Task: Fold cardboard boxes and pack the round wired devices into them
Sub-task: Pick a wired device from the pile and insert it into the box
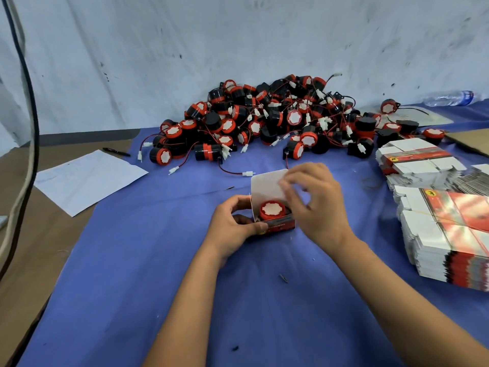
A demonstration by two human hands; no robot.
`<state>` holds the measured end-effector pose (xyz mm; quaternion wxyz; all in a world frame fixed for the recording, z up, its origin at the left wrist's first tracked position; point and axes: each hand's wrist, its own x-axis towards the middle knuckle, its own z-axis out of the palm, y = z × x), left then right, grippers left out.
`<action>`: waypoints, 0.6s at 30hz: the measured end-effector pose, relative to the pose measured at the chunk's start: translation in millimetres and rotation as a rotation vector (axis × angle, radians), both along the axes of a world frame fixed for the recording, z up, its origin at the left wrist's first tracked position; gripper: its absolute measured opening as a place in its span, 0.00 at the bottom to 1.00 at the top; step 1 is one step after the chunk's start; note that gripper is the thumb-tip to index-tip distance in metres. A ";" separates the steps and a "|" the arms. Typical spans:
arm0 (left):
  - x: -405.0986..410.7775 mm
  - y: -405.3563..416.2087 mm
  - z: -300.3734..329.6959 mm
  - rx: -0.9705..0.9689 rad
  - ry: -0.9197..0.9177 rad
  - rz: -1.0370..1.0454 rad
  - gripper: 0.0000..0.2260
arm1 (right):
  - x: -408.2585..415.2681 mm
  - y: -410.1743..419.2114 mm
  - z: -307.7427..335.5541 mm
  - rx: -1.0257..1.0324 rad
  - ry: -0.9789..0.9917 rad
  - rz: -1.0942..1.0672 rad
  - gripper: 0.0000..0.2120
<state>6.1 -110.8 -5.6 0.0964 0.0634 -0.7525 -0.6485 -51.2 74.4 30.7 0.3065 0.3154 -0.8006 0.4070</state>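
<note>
— Cardboard, small and red-printed: the box sits on the blue cloth over the desk, its white lid standing up at the far side.

— And inside the box?

— One round device, red rim and white face turned up, seated in the open top.

— Who holds the box?

— The left hand grips its left end, thumb across the near face, fingers curled round the far side. The right hand is over the box's right side, blurred; its fingers seem to pinch the lid's right edge, though I cannot tell how firmly.

— What lies beyond the box?

— A big pile of the same black-and-red devices with red wires and white plugs, heaped against the pale wall. One loose wire ends just beyond the lid.

— To the right of the box?

— Stacks of flat boxes, white with red print, the nearest bundle thick, more of them farther back. A clear bottle lies on its side far beyond those, near the wall.

— And left of the box?

— A white sheet half on the cloth, half on the brown desk, with a black pen just beyond it. Cables hang down at the far left.
</note>
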 end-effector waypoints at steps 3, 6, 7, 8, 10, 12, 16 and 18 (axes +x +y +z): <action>2.4 -2.6 1.3 0.007 -0.013 -0.021 0.22 | -7.8 0.8 -11.7 -0.255 -0.549 -0.084 0.07; 3.8 -5.6 1.3 0.234 -0.068 -0.132 0.21 | -12.3 -1.9 -27.2 -0.240 -1.009 0.178 0.09; 2.8 -5.6 2.2 0.342 -0.098 -0.137 0.18 | -12.5 -2.7 -31.6 -0.229 -0.992 0.205 0.08; 1.4 -4.2 2.8 0.408 -0.121 -0.110 0.15 | -11.7 -3.3 -35.1 -0.250 -0.955 0.217 0.08; -1.6 3.1 2.4 0.341 -0.107 0.005 0.08 | -10.2 -4.2 -38.6 -0.308 -0.860 0.256 0.10; -4.5 14.9 -2.8 0.127 -0.020 0.111 0.07 | -8.5 -2.5 -41.2 -0.312 -0.788 0.359 0.13; -7.4 25.5 -9.5 0.032 0.088 0.274 0.12 | -8.8 9.0 -43.9 -0.166 -0.773 0.500 0.17; -7.5 22.7 -9.7 0.062 0.086 0.297 0.18 | -8.8 13.9 -41.3 -0.120 -0.775 0.569 0.17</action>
